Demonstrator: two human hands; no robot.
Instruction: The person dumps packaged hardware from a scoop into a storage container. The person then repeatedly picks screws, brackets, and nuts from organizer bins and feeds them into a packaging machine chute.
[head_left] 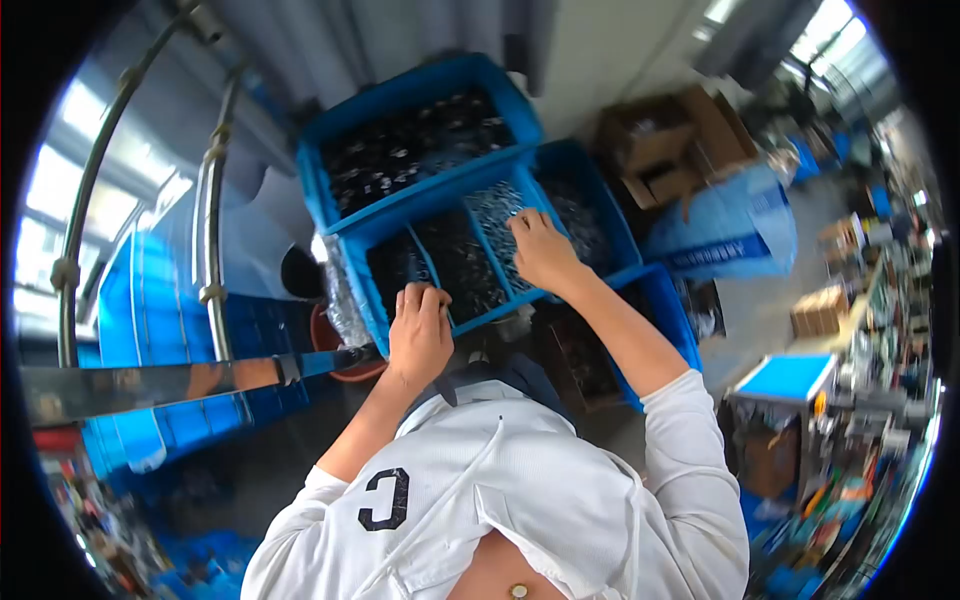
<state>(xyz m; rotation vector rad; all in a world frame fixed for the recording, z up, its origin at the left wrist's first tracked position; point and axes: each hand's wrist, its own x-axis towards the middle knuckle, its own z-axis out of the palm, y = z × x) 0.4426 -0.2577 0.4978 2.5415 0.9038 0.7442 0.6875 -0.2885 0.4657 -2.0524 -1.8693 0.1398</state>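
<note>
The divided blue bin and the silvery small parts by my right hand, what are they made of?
Divided blue bin: probably smooth plastic, given its even colour and soft rim sheen. Silvery small parts: likely shiny metal, from their bright glints, though blur leaves it open.

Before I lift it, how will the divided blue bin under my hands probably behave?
The divided blue bin probably feels heavy, given the many small parts inside. Its walls stand upright, so it may stay fairly stiff. The loose silvery pieces would likely slide if it tipped.
</note>
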